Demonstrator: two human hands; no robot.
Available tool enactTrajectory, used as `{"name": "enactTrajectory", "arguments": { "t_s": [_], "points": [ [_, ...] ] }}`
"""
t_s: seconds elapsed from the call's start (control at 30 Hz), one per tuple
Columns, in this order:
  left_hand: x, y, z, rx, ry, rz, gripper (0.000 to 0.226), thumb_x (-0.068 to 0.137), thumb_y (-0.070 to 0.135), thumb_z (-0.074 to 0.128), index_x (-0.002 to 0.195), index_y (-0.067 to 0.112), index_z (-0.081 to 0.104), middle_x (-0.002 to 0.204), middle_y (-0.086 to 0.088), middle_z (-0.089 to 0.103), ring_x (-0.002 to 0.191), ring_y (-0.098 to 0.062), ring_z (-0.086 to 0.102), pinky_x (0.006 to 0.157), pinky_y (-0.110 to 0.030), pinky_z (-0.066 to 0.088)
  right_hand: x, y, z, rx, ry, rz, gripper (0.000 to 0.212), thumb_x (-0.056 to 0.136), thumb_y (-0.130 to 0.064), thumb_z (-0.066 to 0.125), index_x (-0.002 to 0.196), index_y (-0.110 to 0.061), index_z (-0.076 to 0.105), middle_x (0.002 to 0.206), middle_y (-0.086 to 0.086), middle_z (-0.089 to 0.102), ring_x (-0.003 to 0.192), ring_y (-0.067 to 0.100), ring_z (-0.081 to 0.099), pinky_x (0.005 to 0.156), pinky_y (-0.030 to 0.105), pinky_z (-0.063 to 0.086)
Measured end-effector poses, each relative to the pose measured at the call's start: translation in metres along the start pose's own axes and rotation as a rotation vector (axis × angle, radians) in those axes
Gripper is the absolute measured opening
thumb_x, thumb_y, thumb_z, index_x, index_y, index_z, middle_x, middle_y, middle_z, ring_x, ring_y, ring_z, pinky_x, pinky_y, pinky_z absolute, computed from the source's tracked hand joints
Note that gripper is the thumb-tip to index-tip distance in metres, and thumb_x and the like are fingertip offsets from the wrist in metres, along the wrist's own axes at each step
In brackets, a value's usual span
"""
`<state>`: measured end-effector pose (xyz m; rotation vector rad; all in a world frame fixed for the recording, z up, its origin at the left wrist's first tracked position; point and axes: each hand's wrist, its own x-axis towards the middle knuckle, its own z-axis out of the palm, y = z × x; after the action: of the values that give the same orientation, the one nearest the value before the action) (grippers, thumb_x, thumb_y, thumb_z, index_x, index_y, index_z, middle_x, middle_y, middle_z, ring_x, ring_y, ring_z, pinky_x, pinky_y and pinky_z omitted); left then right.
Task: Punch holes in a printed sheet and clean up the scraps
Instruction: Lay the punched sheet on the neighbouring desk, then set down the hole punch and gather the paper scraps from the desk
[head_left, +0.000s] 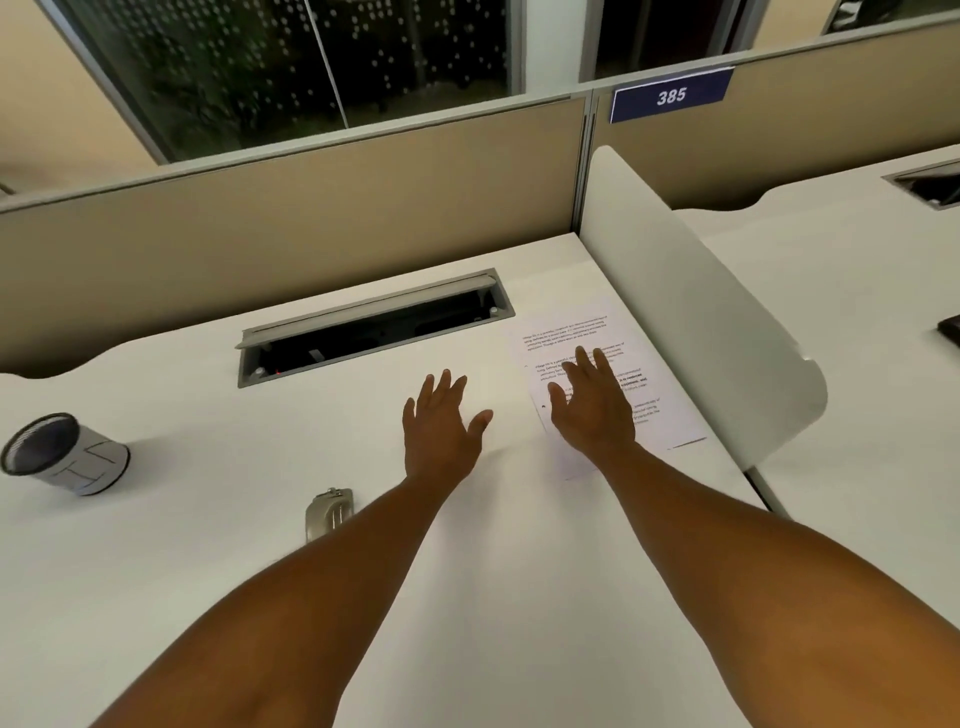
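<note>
A printed sheet lies flat on the white desk at the right, beside the curved divider. My right hand rests palm down on the sheet with its fingers spread. My left hand hovers flat and open over the bare desk just left of the sheet, holding nothing. A small hole shows near the sheet's left edge. A silver metal hole punch sits on the desk, partly hidden by my left forearm.
A mesh cup wrapped in white paper lies tilted at the far left. An open cable tray slot cuts the desk behind the hands. A white curved divider borders the right; beige partitions stand behind.
</note>
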<state>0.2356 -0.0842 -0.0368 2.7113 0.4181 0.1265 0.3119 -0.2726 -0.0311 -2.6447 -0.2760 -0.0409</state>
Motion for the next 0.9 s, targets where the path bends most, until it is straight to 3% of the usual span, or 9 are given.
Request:
{"name": "enactTrajectory", "arguments": {
  "t_s": [0.13,0.37,0.63,0.9],
  "points": [
    [-0.012,-0.016,-0.021,0.031,0.029,0.000,0.064,0.098,0.055,0.044,0.152,0.023,0.033,0.162,0.001,0.022,0.152,-0.018,0.010,0.122,-0.044,0.008,-0.016,-0.021,-0.001,-0.024,-0.004,-0.072,0.049,0.096,-0.039,0.044,0.136,-0.012,0.048,0.156,0.006,0.032,0.148,0.027,0.017,0.112,0.047,0.034],
    [-0.032,-0.052,-0.057,0.056,0.081,-0.042,0.062,0.098,0.054,0.043,0.152,0.023,0.034,0.162,0.001,0.023,0.152,-0.018,0.010,0.122,-0.045,0.009,-0.043,-0.052,0.004,-0.027,-0.072,-0.140,0.060,0.097,-0.048,0.036,0.148,-0.015,0.032,0.161,0.003,0.015,0.150,0.021,0.004,0.120,0.044,0.016],
    [-0.066,-0.103,-0.080,0.091,0.081,-0.120,0.061,0.100,0.054,0.036,0.152,0.024,0.033,0.163,0.000,0.019,0.152,-0.018,0.006,0.122,-0.047,0.002,-0.072,-0.084,0.024,0.019,-0.124,-0.214,0.064,0.098,-0.051,0.033,0.150,-0.014,0.026,0.162,0.003,0.006,0.150,0.019,-0.003,0.121,0.042,0.005],
    [-0.098,-0.140,-0.085,0.119,-0.011,-0.230,0.061,0.102,0.052,0.030,0.155,0.021,0.025,0.164,-0.002,0.014,0.152,-0.018,0.006,0.122,-0.050,0.001,-0.097,-0.110,0.048,0.026,-0.142,-0.264,0.064,0.098,-0.051,0.030,0.149,-0.014,0.028,0.162,0.003,0.006,0.150,0.019,-0.004,0.122,0.043,0.009]
  ]
}}
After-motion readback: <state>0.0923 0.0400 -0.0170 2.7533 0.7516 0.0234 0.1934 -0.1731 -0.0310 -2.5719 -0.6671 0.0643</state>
